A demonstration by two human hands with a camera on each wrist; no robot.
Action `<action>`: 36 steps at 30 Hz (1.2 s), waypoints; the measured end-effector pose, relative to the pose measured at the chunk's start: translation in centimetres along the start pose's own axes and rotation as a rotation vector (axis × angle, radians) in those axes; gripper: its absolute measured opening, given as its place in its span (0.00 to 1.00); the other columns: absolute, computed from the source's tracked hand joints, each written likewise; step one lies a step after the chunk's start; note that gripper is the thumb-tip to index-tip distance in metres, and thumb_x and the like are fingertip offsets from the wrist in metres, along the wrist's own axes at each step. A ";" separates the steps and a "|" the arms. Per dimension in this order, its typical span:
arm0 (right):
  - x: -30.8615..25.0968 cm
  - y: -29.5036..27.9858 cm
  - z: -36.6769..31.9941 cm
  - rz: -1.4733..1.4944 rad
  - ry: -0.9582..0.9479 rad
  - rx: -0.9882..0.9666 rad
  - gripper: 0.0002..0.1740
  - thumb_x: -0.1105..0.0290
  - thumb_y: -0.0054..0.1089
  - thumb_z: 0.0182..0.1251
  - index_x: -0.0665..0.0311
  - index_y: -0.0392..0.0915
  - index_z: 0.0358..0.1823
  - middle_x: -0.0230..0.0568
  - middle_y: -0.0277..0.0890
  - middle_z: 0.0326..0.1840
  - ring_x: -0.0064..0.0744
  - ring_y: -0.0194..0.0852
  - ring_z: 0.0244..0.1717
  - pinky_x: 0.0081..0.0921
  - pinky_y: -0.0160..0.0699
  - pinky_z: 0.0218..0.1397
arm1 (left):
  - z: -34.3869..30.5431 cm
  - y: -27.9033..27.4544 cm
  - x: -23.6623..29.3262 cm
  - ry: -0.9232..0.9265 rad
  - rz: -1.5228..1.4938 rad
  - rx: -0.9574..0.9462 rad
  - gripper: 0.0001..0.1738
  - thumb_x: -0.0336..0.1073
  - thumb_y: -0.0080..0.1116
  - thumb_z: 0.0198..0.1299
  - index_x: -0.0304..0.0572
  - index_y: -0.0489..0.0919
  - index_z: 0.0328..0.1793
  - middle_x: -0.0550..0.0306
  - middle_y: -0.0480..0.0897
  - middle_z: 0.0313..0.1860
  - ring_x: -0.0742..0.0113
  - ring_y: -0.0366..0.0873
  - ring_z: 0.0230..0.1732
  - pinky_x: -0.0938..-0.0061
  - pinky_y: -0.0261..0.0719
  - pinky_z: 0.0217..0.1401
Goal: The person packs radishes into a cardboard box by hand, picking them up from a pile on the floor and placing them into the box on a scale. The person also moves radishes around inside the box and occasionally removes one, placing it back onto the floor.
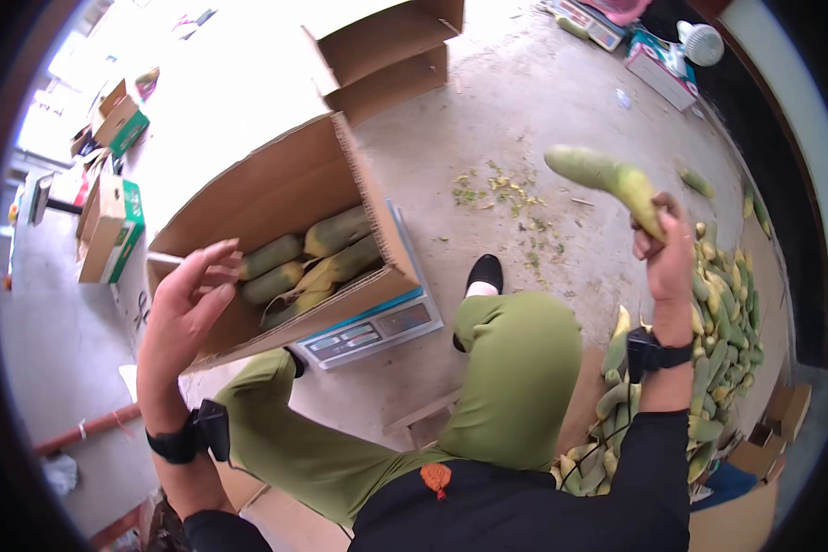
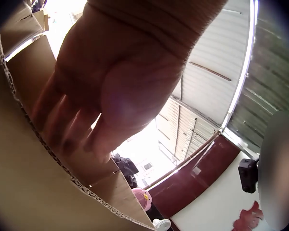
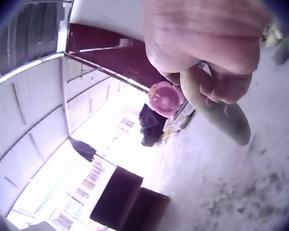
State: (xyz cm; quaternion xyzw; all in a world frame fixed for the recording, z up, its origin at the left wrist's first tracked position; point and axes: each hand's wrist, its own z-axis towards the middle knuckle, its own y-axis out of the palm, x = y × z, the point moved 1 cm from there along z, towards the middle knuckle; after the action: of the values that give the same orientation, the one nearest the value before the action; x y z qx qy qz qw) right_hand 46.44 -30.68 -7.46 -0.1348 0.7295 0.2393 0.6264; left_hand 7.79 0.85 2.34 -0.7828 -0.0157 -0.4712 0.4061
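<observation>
In the head view, my right hand (image 1: pixel 667 253) grips a curved green radish (image 1: pixel 603 172) by its yellowish end, with the thick green end pointing left. The right wrist view shows the same radish (image 3: pixel 229 126) between thumb and fingers of the right hand (image 3: pixel 202 45). My left hand (image 1: pixel 186 308) is at the near left of a cardboard box (image 1: pixel 258 184), its fingers loosely bent over the opening and holding nothing. Several green radishes (image 1: pixel 340 230) lie side by side inside. The left wrist view has the left hand (image 2: pixel 120 77) above the box's rim (image 2: pixel 53 151).
Beneath the box is a scale (image 1: pixel 373 333) with a display panel. A large heap of radishes (image 1: pixel 722 331) covers the floor at right. Scraps (image 1: pixel 515 198) lie scattered ahead. Another carton (image 1: pixel 386 55) stands beyond, and a white fan (image 1: pixel 702 43) at far right.
</observation>
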 end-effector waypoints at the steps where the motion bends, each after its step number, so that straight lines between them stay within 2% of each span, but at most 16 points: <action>1: -1.9 2.1 -0.3 0.026 -0.011 -0.082 0.13 0.63 0.43 0.66 0.56 0.69 0.50 0.43 0.71 0.31 0.17 0.56 0.17 0.13 0.58 0.20 | -0.1 -0.2 0.5 0.024 0.011 0.016 0.25 0.23 0.52 0.56 0.41 0.71 0.63 0.58 0.76 0.51 0.71 0.74 0.48 0.79 0.72 0.50; 4: -5.9 7.8 -1.0 0.113 -0.028 -0.345 0.14 0.61 0.41 0.67 0.55 0.68 0.51 0.46 0.71 0.32 0.16 0.54 0.17 0.13 0.57 0.19 | 0.0 -0.6 1.6 0.047 0.028 0.058 0.31 0.24 0.56 0.53 0.44 0.68 0.66 0.58 0.71 0.58 0.69 0.71 0.55 0.77 0.71 0.53; 6: -6.8 11.5 -1.4 0.178 -0.040 -0.517 0.15 0.60 0.40 0.67 0.54 0.67 0.51 0.48 0.72 0.32 0.15 0.53 0.17 0.13 0.56 0.18 | 0.0 -0.7 2.4 0.227 0.063 0.141 0.36 0.25 0.59 0.50 0.46 0.65 0.69 0.56 0.70 0.59 0.66 0.67 0.60 0.74 0.69 0.57; 9: -6.8 17.0 -2.2 0.342 0.087 -0.865 0.15 0.59 0.38 0.68 0.54 0.67 0.52 0.49 0.72 0.31 0.15 0.53 0.15 0.13 0.55 0.16 | 0.1 -0.8 2.5 0.344 0.154 0.160 0.40 0.26 0.62 0.47 0.46 0.63 0.70 0.55 0.69 0.60 0.63 0.66 0.63 0.71 0.67 0.61; 10: -6.7 18.8 -2.7 0.291 0.125 -0.867 0.16 0.60 0.37 0.69 0.56 0.68 0.52 0.49 0.73 0.30 0.16 0.54 0.16 0.14 0.55 0.17 | 0.2 -0.8 2.3 0.340 0.158 0.167 0.40 0.26 0.62 0.47 0.46 0.63 0.70 0.55 0.69 0.60 0.63 0.66 0.63 0.71 0.67 0.61; 12: -5.9 21.6 -3.1 0.402 0.245 -1.000 0.16 0.62 0.37 0.70 0.60 0.68 0.53 0.51 0.75 0.32 0.19 0.61 0.17 0.15 0.62 0.19 | 0.3 -0.7 1.7 0.377 0.032 0.014 0.40 0.28 0.63 0.47 0.42 0.62 0.70 0.53 0.70 0.59 0.64 0.66 0.62 0.71 0.66 0.63; 16: -4.4 25.0 -2.9 0.350 0.294 -1.118 0.19 0.64 0.41 0.71 0.65 0.65 0.58 0.53 0.78 0.40 0.24 0.75 0.24 0.17 0.74 0.27 | -0.5 -3.0 -1.3 0.098 -0.290 -0.119 0.40 0.33 0.66 0.48 0.41 0.62 0.69 0.53 0.72 0.59 0.69 0.67 0.60 0.72 0.63 0.65; 17: -4.4 24.8 -2.6 0.118 0.135 -1.025 0.21 0.62 0.37 0.73 0.65 0.61 0.62 0.54 0.77 0.41 0.25 0.74 0.22 0.17 0.74 0.26 | -0.6 -3.1 -2.1 0.125 -0.289 -0.073 0.37 0.36 0.65 0.51 0.41 0.64 0.68 0.56 0.75 0.51 0.71 0.72 0.50 0.75 0.72 0.53; 18: -4.4 24.4 -2.1 -0.112 -0.024 -0.919 0.24 0.61 0.33 0.75 0.65 0.57 0.66 0.55 0.77 0.43 0.25 0.73 0.21 0.17 0.73 0.25 | -0.7 -3.7 -2.4 0.121 -0.292 -0.073 0.37 0.36 0.65 0.51 0.41 0.64 0.68 0.56 0.75 0.51 0.71 0.72 0.50 0.75 0.72 0.53; 20: -3.9 22.5 -0.5 -0.106 -0.022 -0.855 0.25 0.60 0.37 0.75 0.66 0.58 0.67 0.48 0.78 0.45 0.19 0.73 0.24 0.15 0.73 0.28 | -0.7 -5.1 -3.4 -0.274 -0.163 -0.127 0.34 0.39 0.62 0.53 0.41 0.65 0.66 0.62 0.76 0.40 0.76 0.72 0.36 0.79 0.73 0.36; 21: -3.2 21.1 0.5 -0.142 -0.044 -0.741 0.22 0.62 0.40 0.73 0.66 0.63 0.64 0.45 0.79 0.44 0.18 0.74 0.27 0.13 0.73 0.30 | -0.4 -5.3 -4.4 -0.300 -0.117 -0.128 0.30 0.41 0.61 0.55 0.40 0.68 0.63 0.66 0.74 0.33 0.79 0.67 0.28 0.80 0.68 0.26; 24: 0.1 16.1 3.1 -0.201 0.007 -0.500 0.17 0.65 0.46 0.71 0.65 0.72 0.56 0.38 0.79 0.41 0.16 0.73 0.31 0.12 0.71 0.32 | 1.7 -5.5 -6.3 -0.462 0.143 -0.256 0.28 0.43 0.61 0.55 0.40 0.70 0.60 0.63 0.74 0.32 0.78 0.68 0.28 0.79 0.68 0.25; 26: 3.2 12.6 3.9 -0.250 0.089 -0.438 0.16 0.65 0.47 0.70 0.65 0.72 0.55 0.36 0.78 0.40 0.15 0.72 0.31 0.12 0.70 0.32 | 3.4 -4.9 -7.6 -0.446 0.209 -0.338 0.29 0.45 0.61 0.55 0.37 0.72 0.58 0.61 0.74 0.30 0.77 0.67 0.26 0.77 0.67 0.24; 28: 6.6 9.0 3.9 -0.312 0.214 -0.332 0.15 0.65 0.50 0.69 0.63 0.73 0.53 0.34 0.77 0.38 0.15 0.71 0.31 0.12 0.69 0.31 | 5.0 -3.5 -7.0 -0.641 0.324 -0.447 0.31 0.47 0.60 0.55 0.34 0.70 0.59 0.60 0.74 0.30 0.74 0.68 0.25 0.77 0.68 0.24; 32: 13.2 1.8 2.5 -0.376 0.387 -0.153 0.15 0.64 0.51 0.67 0.62 0.73 0.52 0.34 0.77 0.38 0.18 0.72 0.30 0.15 0.71 0.30 | 7.6 -1.8 -9.6 -0.614 0.268 -0.566 0.35 0.48 0.58 0.56 0.34 0.65 0.65 0.56 0.75 0.32 0.72 0.69 0.23 0.77 0.69 0.23; 36: 18.5 -5.0 -0.9 -0.434 0.546 0.023 0.15 0.65 0.51 0.66 0.62 0.73 0.51 0.34 0.77 0.37 0.20 0.73 0.29 0.19 0.72 0.29 | 8.6 -1.1 -12.2 -0.706 0.144 -0.602 0.37 0.41 0.56 0.59 0.37 0.55 0.72 0.47 0.75 0.52 0.62 0.79 0.35 0.67 0.84 0.31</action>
State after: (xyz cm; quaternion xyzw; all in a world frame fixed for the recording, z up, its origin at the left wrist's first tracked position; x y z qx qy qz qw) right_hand 44.86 -33.48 -26.32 -0.3388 0.8271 0.0475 0.4459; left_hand 6.81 11.52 -8.05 -0.9773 0.0385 -0.1303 0.1625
